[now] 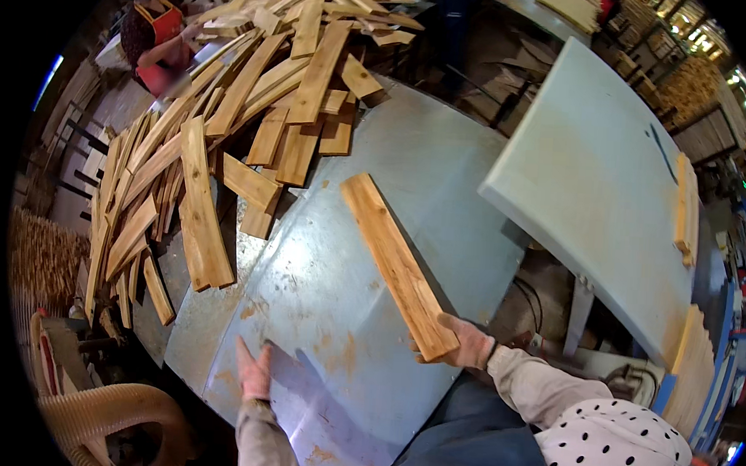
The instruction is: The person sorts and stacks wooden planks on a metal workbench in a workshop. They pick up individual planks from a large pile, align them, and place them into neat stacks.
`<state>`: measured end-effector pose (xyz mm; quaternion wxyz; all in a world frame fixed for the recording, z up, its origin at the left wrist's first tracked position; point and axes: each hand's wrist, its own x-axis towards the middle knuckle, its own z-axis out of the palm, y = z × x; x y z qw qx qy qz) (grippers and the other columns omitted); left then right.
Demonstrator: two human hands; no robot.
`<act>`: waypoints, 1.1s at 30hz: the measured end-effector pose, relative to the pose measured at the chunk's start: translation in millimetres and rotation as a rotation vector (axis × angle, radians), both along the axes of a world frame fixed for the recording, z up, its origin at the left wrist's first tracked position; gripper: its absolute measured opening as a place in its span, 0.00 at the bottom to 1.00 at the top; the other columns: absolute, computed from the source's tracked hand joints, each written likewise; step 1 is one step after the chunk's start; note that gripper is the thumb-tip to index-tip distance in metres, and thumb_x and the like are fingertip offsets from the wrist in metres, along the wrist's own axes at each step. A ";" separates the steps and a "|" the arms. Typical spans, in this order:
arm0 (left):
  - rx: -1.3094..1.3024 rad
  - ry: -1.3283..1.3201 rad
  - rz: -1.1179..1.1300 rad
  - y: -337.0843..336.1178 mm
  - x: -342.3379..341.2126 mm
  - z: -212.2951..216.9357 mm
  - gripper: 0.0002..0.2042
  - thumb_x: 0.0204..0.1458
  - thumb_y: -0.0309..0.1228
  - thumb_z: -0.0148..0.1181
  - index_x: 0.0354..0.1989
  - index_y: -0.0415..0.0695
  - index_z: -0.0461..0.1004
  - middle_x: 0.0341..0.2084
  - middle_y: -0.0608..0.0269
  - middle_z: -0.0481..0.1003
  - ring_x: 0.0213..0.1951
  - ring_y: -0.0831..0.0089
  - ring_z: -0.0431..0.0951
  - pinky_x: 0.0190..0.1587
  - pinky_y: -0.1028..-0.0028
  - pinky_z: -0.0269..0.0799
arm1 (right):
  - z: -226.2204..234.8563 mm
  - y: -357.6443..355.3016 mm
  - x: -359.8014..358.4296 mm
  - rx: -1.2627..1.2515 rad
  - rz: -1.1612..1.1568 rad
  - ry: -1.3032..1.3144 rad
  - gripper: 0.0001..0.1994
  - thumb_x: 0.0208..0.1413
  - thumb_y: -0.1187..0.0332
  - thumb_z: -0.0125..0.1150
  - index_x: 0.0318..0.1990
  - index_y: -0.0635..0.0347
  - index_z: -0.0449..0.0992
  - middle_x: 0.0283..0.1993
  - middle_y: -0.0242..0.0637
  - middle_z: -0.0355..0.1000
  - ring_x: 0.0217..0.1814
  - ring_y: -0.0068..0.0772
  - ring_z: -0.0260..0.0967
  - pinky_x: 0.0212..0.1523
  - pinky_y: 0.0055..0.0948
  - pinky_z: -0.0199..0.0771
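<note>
Right hand (pixel 467 343) clenched on near end of long pale wooden plank (pixel 398 264), long axis running up-left over grey metal table (pixel 427 164); left hand (pixel 253 372) released, flat beside.

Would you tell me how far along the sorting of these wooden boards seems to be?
Looks early. Done: one board lies on the pale table. In hand: the right hand grips one board's near end; the left hand rests open on the metal table. Left: a large board pile.
</note>
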<state>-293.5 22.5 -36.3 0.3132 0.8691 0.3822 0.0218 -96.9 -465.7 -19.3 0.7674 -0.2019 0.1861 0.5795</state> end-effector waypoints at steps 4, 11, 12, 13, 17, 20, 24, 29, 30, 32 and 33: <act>0.319 0.329 0.109 59.6 146.9 16.0 0.58 0.47 0.53 0.76 0.80 0.37 0.47 0.76 0.38 0.56 0.76 0.45 0.56 0.77 0.58 0.54 | -30.9 -33.7 24.2 -0.333 0.128 -0.018 0.27 0.70 0.61 0.62 0.71 0.64 0.66 0.64 0.41 0.74 0.65 0.37 0.74 0.64 0.39 0.77; 0.372 0.538 0.265 137.6 253.2 6.5 0.60 0.43 0.50 0.77 0.82 0.47 0.43 0.75 0.48 0.60 0.74 0.49 0.60 0.74 0.58 0.59 | -18.1 -51.1 85.4 -0.516 0.299 -0.051 0.28 0.64 0.68 0.69 0.70 0.65 0.70 0.64 0.38 0.76 0.64 0.35 0.75 0.64 0.38 0.76; 0.320 0.555 0.287 138.8 256.7 3.8 0.59 0.43 0.48 0.77 0.82 0.47 0.44 0.74 0.48 0.60 0.74 0.49 0.61 0.73 0.58 0.61 | -15.1 -51.0 88.9 -0.544 0.283 -0.046 0.28 0.64 0.69 0.70 0.69 0.65 0.70 0.63 0.37 0.77 0.63 0.34 0.75 0.63 0.37 0.76; 0.353 0.514 0.303 129.3 269.7 -0.3 0.57 0.43 0.41 0.75 0.81 0.46 0.45 0.67 0.48 0.69 0.65 0.49 0.72 0.66 0.56 0.71 | -9.9 -56.4 89.1 -0.582 0.262 -0.032 0.28 0.63 0.69 0.71 0.69 0.65 0.71 0.63 0.37 0.77 0.63 0.34 0.76 0.63 0.37 0.76; -1.025 -0.439 0.390 113.5 161.1 -8.2 0.39 0.52 0.43 0.68 0.69 0.34 0.63 0.51 0.46 0.78 0.46 0.55 0.82 0.51 0.58 0.81 | -21.5 -49.9 84.7 -0.522 0.354 -0.125 0.29 0.62 0.69 0.71 0.68 0.69 0.71 0.62 0.38 0.77 0.61 0.33 0.76 0.62 0.37 0.76; -1.459 -0.786 0.406 5.2 185.2 34.2 0.41 0.57 0.56 0.65 0.64 0.29 0.68 0.44 0.47 0.79 0.42 0.54 0.82 0.47 0.58 0.82 | -20.4 -50.5 76.4 -0.621 0.345 -0.270 0.29 0.61 0.68 0.70 0.68 0.70 0.71 0.60 0.39 0.77 0.58 0.32 0.76 0.61 0.35 0.76; -1.740 -0.995 0.429 -49.9 112.8 47.0 0.52 0.52 0.72 0.63 0.65 0.31 0.64 0.50 0.46 0.76 0.47 0.57 0.81 0.49 0.57 0.82 | 12.3 -15.0 57.7 -0.711 0.532 -0.664 0.29 0.61 0.66 0.69 0.67 0.70 0.71 0.57 0.38 0.78 0.55 0.28 0.75 0.59 0.30 0.76; -1.512 -0.768 0.602 -140.1 30.9 64.3 0.39 0.67 0.62 0.52 0.66 0.34 0.65 0.51 0.46 0.79 0.44 0.57 0.83 0.48 0.59 0.83 | 37.1 0.3 6.0 -0.793 0.485 -0.862 0.22 0.62 0.63 0.67 0.60 0.65 0.76 0.48 0.39 0.81 0.49 0.30 0.78 0.53 0.34 0.79; -1.410 -0.685 0.716 -160.2 1.5 58.6 0.31 0.73 0.54 0.45 0.65 0.34 0.67 0.51 0.45 0.81 0.43 0.58 0.83 0.46 0.60 0.83 | 34.7 3.5 -10.5 -0.796 0.485 -0.931 0.20 0.62 0.62 0.67 0.58 0.63 0.77 0.46 0.40 0.82 0.47 0.32 0.79 0.51 0.35 0.80; -1.230 -0.591 0.704 -203.9 -77.0 26.4 0.27 0.72 0.48 0.53 0.63 0.33 0.68 0.47 0.47 0.80 0.42 0.59 0.83 0.43 0.61 0.83 | 24.2 25.7 -56.6 -0.876 0.680 -1.167 0.20 0.61 0.62 0.68 0.56 0.62 0.77 0.49 0.41 0.82 0.48 0.36 0.79 0.52 0.36 0.80; -0.966 -0.332 0.713 -227.1 -116.2 0.9 0.27 0.68 0.48 0.59 0.61 0.34 0.72 0.47 0.52 0.82 0.44 0.61 0.83 0.46 0.62 0.82 | 32.4 40.8 -75.2 -0.834 0.890 -1.347 0.22 0.58 0.55 0.68 0.54 0.61 0.77 0.49 0.47 0.82 0.49 0.47 0.79 0.52 0.39 0.80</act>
